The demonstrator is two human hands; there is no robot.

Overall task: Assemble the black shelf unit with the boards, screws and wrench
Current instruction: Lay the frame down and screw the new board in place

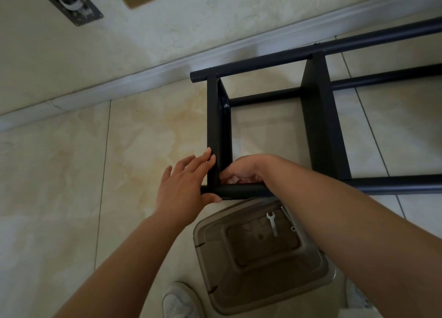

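At the near corner of the black shelf unit (275,126), lying on its side, the end board (218,131) is steadied by the flat, straight-fingered left hand (184,186); the right hand (241,171) is curled inside that joint, its contents hidden. The wrench (272,223) lies just below, nearer the right.

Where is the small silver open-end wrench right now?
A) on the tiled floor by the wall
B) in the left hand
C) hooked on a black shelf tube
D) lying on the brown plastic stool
D: the small silver open-end wrench lies loose on the brown plastic stool, below both hands, and neither hand touches it.
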